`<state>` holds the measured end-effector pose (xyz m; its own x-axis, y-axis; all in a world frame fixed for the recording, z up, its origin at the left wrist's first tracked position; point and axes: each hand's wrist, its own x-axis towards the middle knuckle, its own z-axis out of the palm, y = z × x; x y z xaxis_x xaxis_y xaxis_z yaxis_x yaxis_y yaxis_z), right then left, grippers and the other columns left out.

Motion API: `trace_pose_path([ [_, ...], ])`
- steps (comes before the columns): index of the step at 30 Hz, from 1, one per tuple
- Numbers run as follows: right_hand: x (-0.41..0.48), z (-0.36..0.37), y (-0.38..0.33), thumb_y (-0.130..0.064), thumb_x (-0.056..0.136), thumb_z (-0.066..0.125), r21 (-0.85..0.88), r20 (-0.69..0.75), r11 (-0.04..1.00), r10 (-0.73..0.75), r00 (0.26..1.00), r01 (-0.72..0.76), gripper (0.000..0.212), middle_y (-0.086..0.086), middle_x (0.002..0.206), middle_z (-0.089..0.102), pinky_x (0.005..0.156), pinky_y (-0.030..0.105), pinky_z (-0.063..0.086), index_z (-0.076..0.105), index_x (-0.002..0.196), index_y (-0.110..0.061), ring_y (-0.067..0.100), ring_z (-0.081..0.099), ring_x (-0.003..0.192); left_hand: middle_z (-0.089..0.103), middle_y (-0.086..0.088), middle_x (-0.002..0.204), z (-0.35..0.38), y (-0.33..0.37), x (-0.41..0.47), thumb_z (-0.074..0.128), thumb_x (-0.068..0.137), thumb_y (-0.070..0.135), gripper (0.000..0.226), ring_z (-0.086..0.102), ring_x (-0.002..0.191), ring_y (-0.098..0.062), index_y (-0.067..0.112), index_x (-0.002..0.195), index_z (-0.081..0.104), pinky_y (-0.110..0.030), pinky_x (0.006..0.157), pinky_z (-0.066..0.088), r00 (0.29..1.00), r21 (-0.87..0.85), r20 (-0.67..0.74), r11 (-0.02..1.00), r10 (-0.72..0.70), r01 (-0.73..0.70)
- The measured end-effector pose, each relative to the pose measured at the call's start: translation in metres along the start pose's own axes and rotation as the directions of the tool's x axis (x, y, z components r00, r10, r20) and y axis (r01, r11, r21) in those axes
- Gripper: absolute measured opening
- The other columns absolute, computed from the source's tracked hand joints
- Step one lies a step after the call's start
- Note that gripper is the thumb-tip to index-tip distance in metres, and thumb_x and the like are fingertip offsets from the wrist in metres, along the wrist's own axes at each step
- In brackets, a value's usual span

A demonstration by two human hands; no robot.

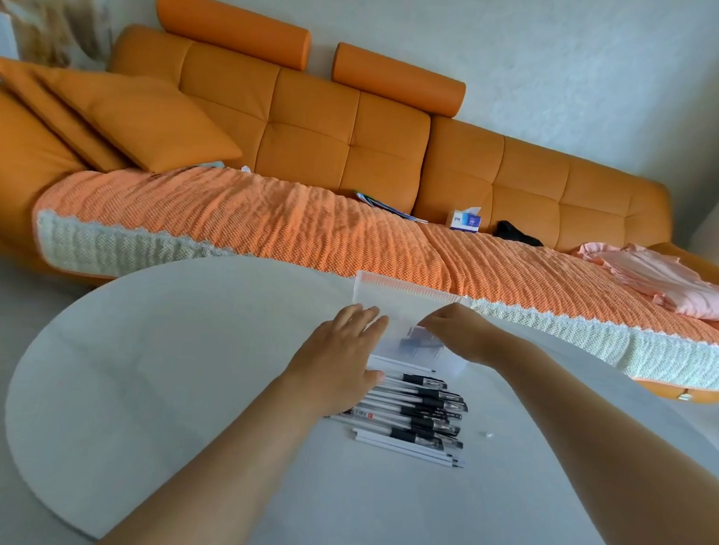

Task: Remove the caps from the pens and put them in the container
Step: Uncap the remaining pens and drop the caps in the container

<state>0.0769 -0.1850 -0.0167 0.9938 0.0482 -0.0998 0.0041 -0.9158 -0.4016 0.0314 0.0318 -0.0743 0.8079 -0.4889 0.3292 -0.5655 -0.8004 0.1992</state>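
nearest on the white table is the pile of pens, all lying sideways with tips to the right, plus a tiny white bit off to their right. just past the pile sits the clear container, lid flipped up at the far side. some dark stuff shows through its wall, maybe caps, too blurry to call.

left hand is spread pretty flat with straight fingers against the container's left side, thumb down by the pens, not gripping anything. right hand is bent over the right rim; can't tell if it's pinching something or just touching.

looks to me like they're squaring up the box. i'd keep that left hand bracing it so it doesn't skate into the pile, and park it close to the pens.

behind is the orange sofa with a tissue box on it.
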Motion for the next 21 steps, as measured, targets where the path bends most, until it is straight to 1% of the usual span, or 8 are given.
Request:
trace_pose_path([
  [2, -0.006, 0.004, -0.002, -0.029, 0.094, 0.045, -0.066, 0.024, 0.998, -0.012, 1.000, 0.014, 0.044, 0.018, 0.088, 0.064, 0.063, 0.032, 0.042, 0.063, 0.110, 0.008, 0.024, 0.052, 0.067, 0.005, 0.004, 0.162, 0.000, 0.000, 0.000, 0.047, 0.096, 0.045, 0.073, 0.000, 0.148, -0.017, 0.021, 0.154, 0.009, -0.038, 0.118, 0.016, 1.000, -0.001, 0.010, 1.000, -0.004, 0.004],
  [4, -0.011, 0.005, -0.002, -0.027, 0.097, 0.044, -0.106, 0.028, 0.993, -0.042, 0.999, 0.045, 0.036, 0.007, 0.112, 0.069, 0.066, 0.026, 0.043, 0.067, 0.118, -0.008, 0.013, 0.057, 0.076, 0.005, 0.005, 0.161, 0.000, 0.000, 0.000, 0.047, 0.097, 0.045, 0.072, -0.001, 0.147, -0.017, 0.022, 0.153, 0.009, -0.038, 0.117, 0.015, 1.000, -0.001, 0.010, 1.000, -0.004, 0.004],
  [7, -0.022, 0.002, 0.000, -0.018, 0.096, 0.046, -0.073, -0.020, 0.993, -0.100, 0.995, 0.098, 0.038, -0.005, 0.135, 0.060, 0.083, 0.026, 0.053, 0.064, 0.128, -0.025, 0.014, 0.064, 0.101, 0.006, 0.004, 0.161, 0.000, 0.002, 0.001, 0.045, 0.097, 0.046, 0.070, 0.001, 0.147, -0.018, 0.024, 0.153, 0.009, -0.038, 0.117, 0.015, 1.000, 0.014, -0.001, 1.000, -0.008, 0.008],
  [9, -0.031, -0.001, 0.006, -0.008, 0.094, 0.044, -0.106, -0.120, 0.982, -0.166, 0.979, 0.153, 0.043, -0.006, 0.136, 0.058, 0.101, 0.033, 0.047, 0.065, 0.125, -0.029, 0.015, 0.058, 0.119, 0.007, 0.002, 0.162, -0.001, 0.005, 0.001, 0.045, 0.098, 0.046, 0.069, 0.001, 0.148, -0.019, 0.024, 0.153, 0.010, -0.038, 0.118, 0.013, 1.000, 0.030, -0.010, 1.000, -0.008, 0.008],
  [11, -0.044, -0.004, 0.012, 0.000, 0.092, 0.043, -0.239, -0.227, 0.938, -0.306, 0.925, 0.252, 0.048, -0.007, 0.133, 0.058, 0.110, 0.035, 0.041, 0.066, 0.122, -0.030, 0.014, 0.051, 0.125, 0.008, 0.002, 0.161, -0.002, 0.008, 0.001, 0.045, 0.098, 0.044, 0.068, 0.003, 0.147, -0.018, 0.024, 0.153, 0.012, -0.037, 0.117, 0.014, 1.000, 0.045, -0.030, 0.999, 0.005, -0.004],
  [13, -0.060, -0.005, 0.019, 0.002, 0.091, 0.044, -0.277, -0.270, 0.911, -0.380, 0.885, 0.307, 0.048, -0.010, 0.126, 0.060, 0.106, 0.034, 0.043, 0.067, 0.118, -0.030, 0.012, 0.054, 0.118, 0.016, 0.003, 0.159, -0.004, 0.013, 0.001, 0.047, 0.097, 0.043, 0.064, 0.010, 0.145, -0.017, 0.024, 0.152, 0.019, -0.036, 0.115, 0.019, 0.997, 0.040, -0.070, 0.999, 0.028, -0.025],
  [17, -0.089, 0.000, 0.043, -0.010, 0.095, 0.048, -0.220, -0.181, 0.953, -0.249, 0.951, 0.208, 0.036, -0.019, 0.107, 0.064, 0.085, 0.026, 0.050, 0.069, 0.107, -0.038, 0.005, 0.059, 0.095, 0.040, 0.009, 0.141, -0.003, 0.027, -0.003, 0.052, 0.095, 0.039, 0.053, 0.031, 0.131, -0.014, 0.026, 0.144, 0.038, -0.031, 0.106, 0.032, 0.989, -0.011, -0.110, 0.995, 0.101, -0.103],
  [21, -0.106, 0.013, 0.080, -0.025, 0.099, 0.051, -0.238, -0.125, 0.964, -0.154, 0.980, 0.121, 0.024, -0.019, 0.106, 0.062, 0.076, 0.022, 0.044, 0.069, 0.106, -0.040, 0.004, 0.059, 0.093, 0.055, 0.015, 0.116, -0.001, 0.046, -0.012, 0.059, 0.091, 0.036, 0.034, 0.045, 0.109, -0.006, 0.030, 0.124, 0.056, -0.026, 0.089, 0.041, 0.983, -0.125, -0.110, 0.979, 0.149, -0.163],
])
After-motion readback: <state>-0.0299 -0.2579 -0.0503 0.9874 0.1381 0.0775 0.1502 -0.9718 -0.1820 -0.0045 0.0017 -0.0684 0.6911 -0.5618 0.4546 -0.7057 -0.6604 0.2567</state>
